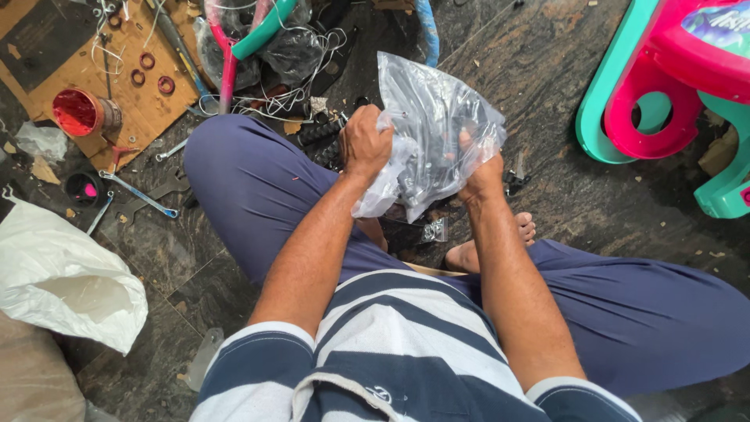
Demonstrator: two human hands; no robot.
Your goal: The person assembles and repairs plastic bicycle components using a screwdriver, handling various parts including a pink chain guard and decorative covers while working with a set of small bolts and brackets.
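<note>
1. Person seated cross-legged on the dark stone floor [594, 195], striped shirt nearest the camera.
2. Left hand [366, 144]: fingers closed in a fist around the gathered neck of the clear plastic bag [437, 117], held up over the lap.
3. Right hand [480, 168]: fingers inside the bag, hidden by the film; whether they grip anything cannot be told. Judged good practice: keep the neck pinched firmly so the dark parts inside stay put.
4. Beyond: wrenches [137, 191], red tin [82, 112], cardboard sheet [47, 55].
</note>
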